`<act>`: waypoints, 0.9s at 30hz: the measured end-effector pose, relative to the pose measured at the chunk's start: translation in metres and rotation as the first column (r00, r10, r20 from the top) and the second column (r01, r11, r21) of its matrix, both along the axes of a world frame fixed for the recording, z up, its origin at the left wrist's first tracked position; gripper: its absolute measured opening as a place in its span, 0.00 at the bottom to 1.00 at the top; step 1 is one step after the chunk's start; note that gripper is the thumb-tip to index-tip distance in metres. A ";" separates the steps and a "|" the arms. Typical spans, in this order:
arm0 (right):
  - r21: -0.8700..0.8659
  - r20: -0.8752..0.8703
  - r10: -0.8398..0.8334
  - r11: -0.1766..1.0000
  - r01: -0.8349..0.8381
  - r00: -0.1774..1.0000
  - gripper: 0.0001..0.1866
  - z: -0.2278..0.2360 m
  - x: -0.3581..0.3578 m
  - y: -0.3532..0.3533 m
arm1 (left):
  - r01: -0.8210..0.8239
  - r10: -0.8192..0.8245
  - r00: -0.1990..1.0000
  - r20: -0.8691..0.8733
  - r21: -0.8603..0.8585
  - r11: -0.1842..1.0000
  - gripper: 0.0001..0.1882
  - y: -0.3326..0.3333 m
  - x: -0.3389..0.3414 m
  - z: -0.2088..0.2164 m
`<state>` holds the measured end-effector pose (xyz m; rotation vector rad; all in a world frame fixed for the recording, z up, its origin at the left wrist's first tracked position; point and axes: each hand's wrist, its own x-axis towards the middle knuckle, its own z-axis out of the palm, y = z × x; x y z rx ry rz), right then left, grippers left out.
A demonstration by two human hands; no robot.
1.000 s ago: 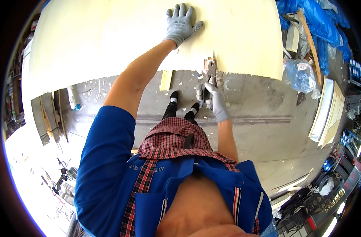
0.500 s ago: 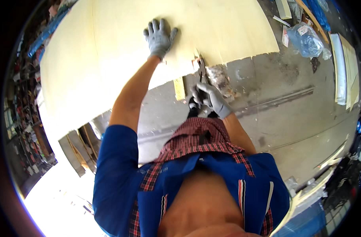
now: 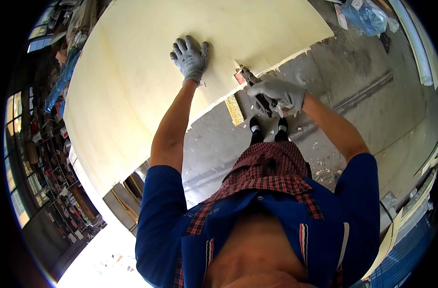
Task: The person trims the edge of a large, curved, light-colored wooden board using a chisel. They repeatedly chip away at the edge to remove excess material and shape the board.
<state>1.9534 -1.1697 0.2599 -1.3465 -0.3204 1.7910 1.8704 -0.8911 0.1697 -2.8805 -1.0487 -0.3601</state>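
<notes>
A large pale yellow sheet (image 3: 132, 91), which looks like wood veneer or plywood, spreads before me with a ragged near edge. Flat on it lies my left hand (image 3: 189, 61) in a grey glove, fingers spread and holding nothing. My right hand (image 3: 279, 93), gloved the same way, is closed around the dark handles of pliers (image 3: 248, 75). Their jaws are at the sheet's edge, beside a small red patch (image 3: 239, 78) and a raised splinter. Whether the jaws grip the sheet, I cannot tell.
A yellowish wood strip (image 3: 234, 110) sticks out from under the sheet above the grey floor (image 3: 338, 110). Clear blue plastic wrap (image 3: 365, 18) and long pale boards (image 3: 415, 43) lie far right. Crowded shelves (image 3: 51, 173) stand at the left.
My right hand has moved up and right, closer to the sheet's edge, with the pliers now turned more sideways. The left hand stays flat on the sheet. The view has shifted.
</notes>
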 end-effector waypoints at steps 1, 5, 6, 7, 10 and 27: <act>-0.037 0.251 0.205 0.979 -0.202 0.946 0.11 0.002 -0.002 -0.002 | -0.004 0.004 1.000 0.007 0.000 1.000 0.41 0.001 -0.001 -0.001; 0.042 0.221 0.002 0.999 -0.011 0.975 0.11 0.026 -0.020 -0.008 | -0.025 0.027 0.999 0.029 -0.058 0.998 0.42 0.003 -0.009 -0.001; 0.127 -0.060 -0.255 0.957 0.261 0.965 0.11 -0.006 -0.033 -0.009 | -0.019 0.020 0.999 0.024 -0.058 0.998 0.42 0.004 -0.008 0.000; 0.075 -0.212 -0.306 0.942 0.328 0.928 0.11 -0.005 -0.036 -0.007 | -0.029 0.030 0.999 0.017 -0.056 0.998 0.42 0.006 -0.011 -0.001; 0.099 -0.469 -0.317 0.909 0.406 0.824 0.09 -0.007 -0.017 -0.001 | -0.035 0.036 0.999 0.012 -0.050 0.998 0.43 0.001 -0.006 0.000; 0.186 -0.216 -0.101 0.972 0.143 0.971 0.07 0.042 -0.156 0.057 | 0.008 -0.007 1.000 0.011 -0.072 0.997 0.42 0.000 -0.006 0.000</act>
